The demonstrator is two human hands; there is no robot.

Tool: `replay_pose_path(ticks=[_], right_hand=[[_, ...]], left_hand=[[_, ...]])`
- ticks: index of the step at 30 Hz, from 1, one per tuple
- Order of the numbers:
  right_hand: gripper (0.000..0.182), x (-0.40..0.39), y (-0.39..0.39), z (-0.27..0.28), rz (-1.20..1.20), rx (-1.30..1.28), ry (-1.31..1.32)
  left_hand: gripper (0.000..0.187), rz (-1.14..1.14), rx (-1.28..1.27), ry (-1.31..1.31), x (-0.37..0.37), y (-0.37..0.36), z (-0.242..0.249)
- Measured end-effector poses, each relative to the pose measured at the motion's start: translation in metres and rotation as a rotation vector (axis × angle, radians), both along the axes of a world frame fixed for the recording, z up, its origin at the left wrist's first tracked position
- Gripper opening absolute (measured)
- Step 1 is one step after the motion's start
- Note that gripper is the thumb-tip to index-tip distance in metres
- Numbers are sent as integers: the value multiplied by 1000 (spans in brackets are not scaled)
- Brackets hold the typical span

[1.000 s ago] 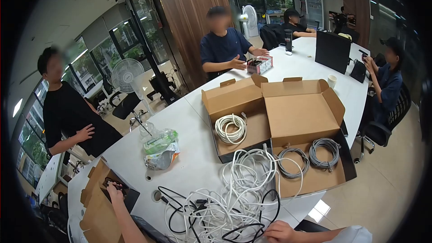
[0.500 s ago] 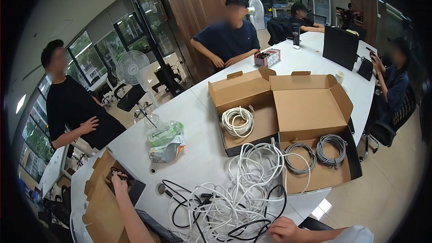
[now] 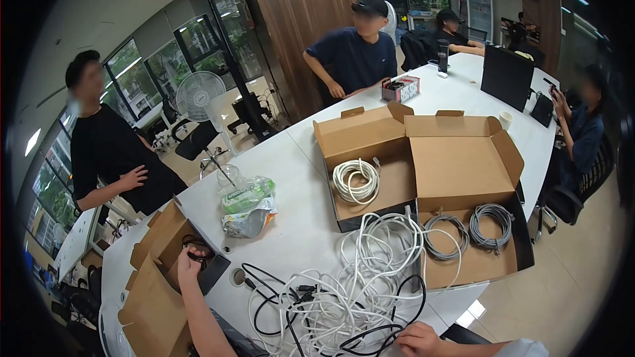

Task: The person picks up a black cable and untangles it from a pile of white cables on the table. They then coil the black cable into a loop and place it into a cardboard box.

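My left hand (image 3: 189, 263) reaches into the open cardboard box at the left. Its fingers are closed on a coiled black cable (image 3: 204, 255) in that box. My right hand (image 3: 418, 340) rests at the table's front edge with its fingers curled together. A strand of black cable (image 3: 355, 344) runs from the pile to its fingertips, where the grip is partly hidden. Between my hands lies a big tangle of white cables (image 3: 387, 251) mixed with black ones.
One open box (image 3: 391, 201) holds a white cable coil (image 3: 356, 181); another (image 3: 463, 149) holds two grey coils (image 3: 491, 227). A crumpled plastic bag (image 3: 249, 206) lies left of centre. A monitor (image 3: 507, 73) stands farther back. Several people are around the table.
The view has shifted slightly, so the table sits a little to the right. My left hand stays in the left box, with the black cable showing more. The person in a cap has turned their head.
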State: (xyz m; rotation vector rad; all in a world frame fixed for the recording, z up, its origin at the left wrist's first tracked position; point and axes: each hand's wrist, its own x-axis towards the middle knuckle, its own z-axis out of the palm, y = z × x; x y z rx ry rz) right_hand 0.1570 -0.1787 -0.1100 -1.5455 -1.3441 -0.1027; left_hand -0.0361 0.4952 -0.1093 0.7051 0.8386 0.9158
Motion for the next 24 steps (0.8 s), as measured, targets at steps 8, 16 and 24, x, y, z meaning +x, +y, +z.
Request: replay_pose_path(ticks=[8,16,24], right_hand=[[16,-4,-1,5,2,-26,10],[18,-4,1,8,-5,-60,6],[17,-9,3,-3,-21,-130,-19]], left_hand=[[16,-24,110,1026,-19,13,-13],[36,-76,363,1602,-15,17,-32],[73,-193,276,1716,2,-60,36]])
